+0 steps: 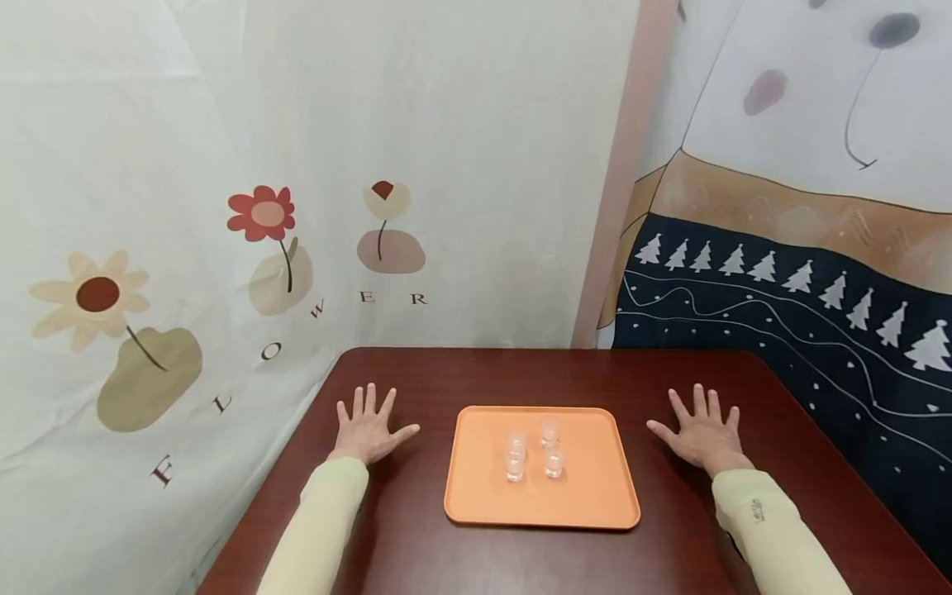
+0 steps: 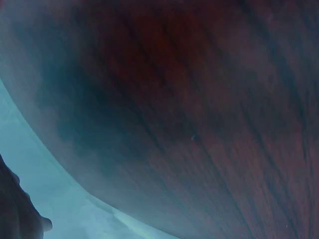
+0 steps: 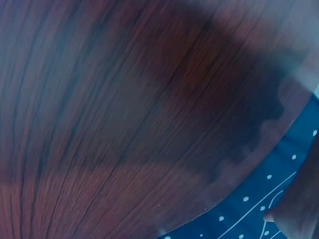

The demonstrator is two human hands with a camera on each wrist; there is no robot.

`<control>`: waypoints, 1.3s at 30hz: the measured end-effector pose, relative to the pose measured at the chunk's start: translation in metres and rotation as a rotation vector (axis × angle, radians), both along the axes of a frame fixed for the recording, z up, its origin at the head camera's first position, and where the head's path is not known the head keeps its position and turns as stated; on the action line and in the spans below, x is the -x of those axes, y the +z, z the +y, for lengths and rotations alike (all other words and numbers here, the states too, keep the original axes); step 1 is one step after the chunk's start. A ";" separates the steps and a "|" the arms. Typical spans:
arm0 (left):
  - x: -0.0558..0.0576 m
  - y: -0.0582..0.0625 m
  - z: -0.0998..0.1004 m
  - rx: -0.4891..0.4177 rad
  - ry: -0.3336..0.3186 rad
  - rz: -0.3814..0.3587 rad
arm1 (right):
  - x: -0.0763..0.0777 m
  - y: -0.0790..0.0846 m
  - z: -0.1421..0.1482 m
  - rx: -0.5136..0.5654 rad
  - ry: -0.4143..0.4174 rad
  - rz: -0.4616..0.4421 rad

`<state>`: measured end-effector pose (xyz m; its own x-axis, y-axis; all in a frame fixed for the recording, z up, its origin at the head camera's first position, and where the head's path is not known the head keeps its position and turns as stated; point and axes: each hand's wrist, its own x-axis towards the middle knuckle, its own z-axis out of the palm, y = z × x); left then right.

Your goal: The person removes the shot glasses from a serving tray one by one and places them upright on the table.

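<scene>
My left hand point(image 1: 368, 431) is spread with straight fingers over the table's left side, left of an orange tray point(image 1: 476, 496). On the other side of the tray, my right hand point(image 1: 702, 431) has its fingers fanned out too. Neither hand holds anything. Several small clear glasses stand upright on the tray: a front left glass point(image 1: 515, 465), a front right glass point(image 1: 554, 462), a back right glass point(image 1: 549, 432) and another overlapped behind the front left one. In the left wrist view part of the left hand point(image 2: 19, 209) shows at the lower left edge; the right hand point(image 3: 299, 204) shows at the right edge of its view.
The dark red wooden table point(image 1: 550, 562) has rounded far corners. Behind and left hangs a pale curtain point(image 1: 483, 124) with printed flowers and letters. At the right is a dark blue cloth point(image 1: 744, 330) with white trees.
</scene>
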<state>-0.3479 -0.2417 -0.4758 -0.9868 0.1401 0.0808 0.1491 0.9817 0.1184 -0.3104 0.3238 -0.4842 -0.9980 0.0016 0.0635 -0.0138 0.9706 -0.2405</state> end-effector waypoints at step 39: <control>-0.008 -0.014 0.042 -0.200 -0.194 -0.119 | 0.002 -0.010 -0.042 0.003 0.052 0.026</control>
<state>-0.3400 -0.1998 -0.4895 -0.9473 0.3200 0.0115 0.3053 0.8917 0.3340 -0.3126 0.2820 -0.4940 -0.9947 -0.0499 0.0896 -0.0704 0.9676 -0.2426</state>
